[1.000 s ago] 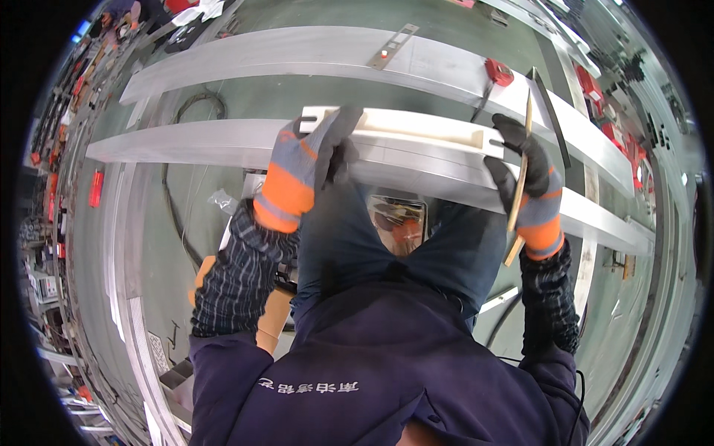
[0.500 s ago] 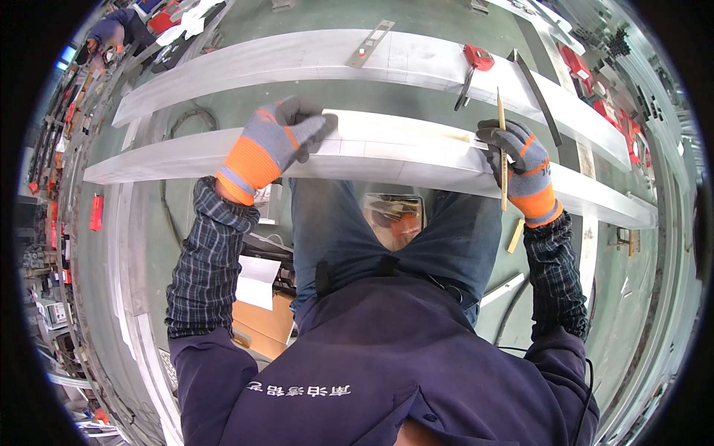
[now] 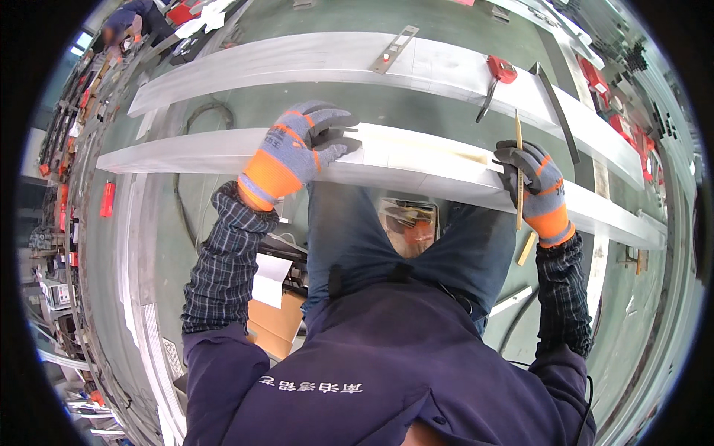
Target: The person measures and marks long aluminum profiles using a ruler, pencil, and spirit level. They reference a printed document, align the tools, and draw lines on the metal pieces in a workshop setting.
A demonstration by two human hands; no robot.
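Observation:
A long silvery metal beam (image 3: 201, 151) lies crosswise before my knees. On its top rests a pale cream strip (image 3: 424, 145) between my hands. My left hand (image 3: 305, 145), in a grey and orange glove, curls its thumb and fingers around the strip's left end, at the beam's edges. At the strip's right end, my gloved right hand (image 3: 537, 186) is closed on a thin yellow pencil-like stick (image 3: 519, 134), held upright across the fingers. Its fingertips are close to the beam; whether they touch the strip I cannot tell.
A second beam (image 3: 297, 56) lies beyond, bearing a slotted metal plate (image 3: 394, 50), a red tape measure (image 3: 502, 70) and a dark flat bar (image 3: 556, 111). Below are an open box (image 3: 410, 227) between my legs and a cardboard box (image 3: 274, 325). Another person (image 3: 130, 30) works far left.
The whole view has shifted slightly right and down. My left hand's thumb and fingers now stand farther apart at the strip's left end. The right hand keeps hold of the stick.

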